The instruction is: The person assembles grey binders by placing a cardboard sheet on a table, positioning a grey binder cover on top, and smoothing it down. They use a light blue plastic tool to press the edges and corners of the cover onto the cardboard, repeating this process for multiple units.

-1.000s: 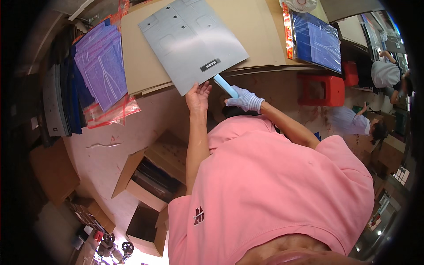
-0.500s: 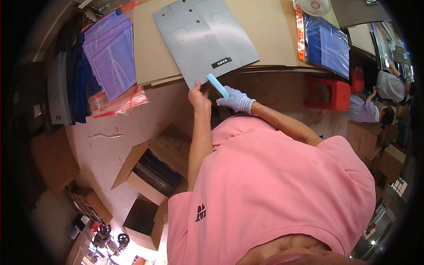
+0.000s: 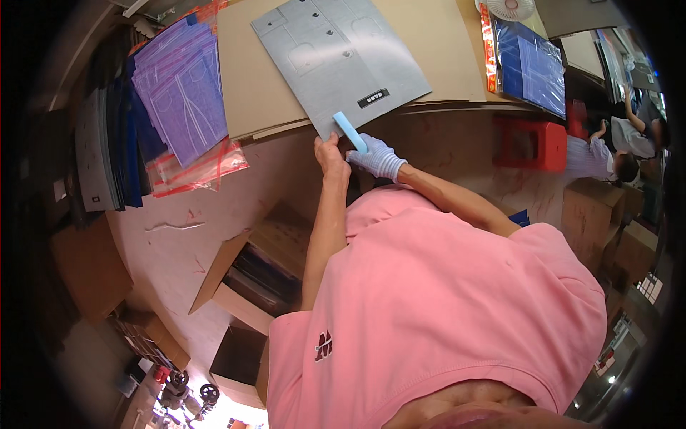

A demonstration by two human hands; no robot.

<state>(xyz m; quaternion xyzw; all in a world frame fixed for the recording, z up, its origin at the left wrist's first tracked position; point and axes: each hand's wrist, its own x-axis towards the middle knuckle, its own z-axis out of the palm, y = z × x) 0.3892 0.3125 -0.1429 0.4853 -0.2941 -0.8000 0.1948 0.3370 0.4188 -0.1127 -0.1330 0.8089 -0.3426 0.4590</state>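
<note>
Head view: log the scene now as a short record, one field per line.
left hand: bare, at the near corner of the grey sheet; grip unclear
right hand: gloved, holding a light blue bar
bar tip: overlaps the sheet's near edge in view; contact unclear
under sheet: tan cardboard
left side: purple printed sheets
right side: blue wrapped pack, red stool
floor: open box, dark contents

Across the pale pinkish floor [image 3: 171, 250] with thin red streaks [image 3: 199, 267], a red plastic stool [image 3: 552, 146] stands right of the far tan cardboard-topped table [image 3: 439, 43], while bright white light [image 3: 239, 409] glares near left.
</note>
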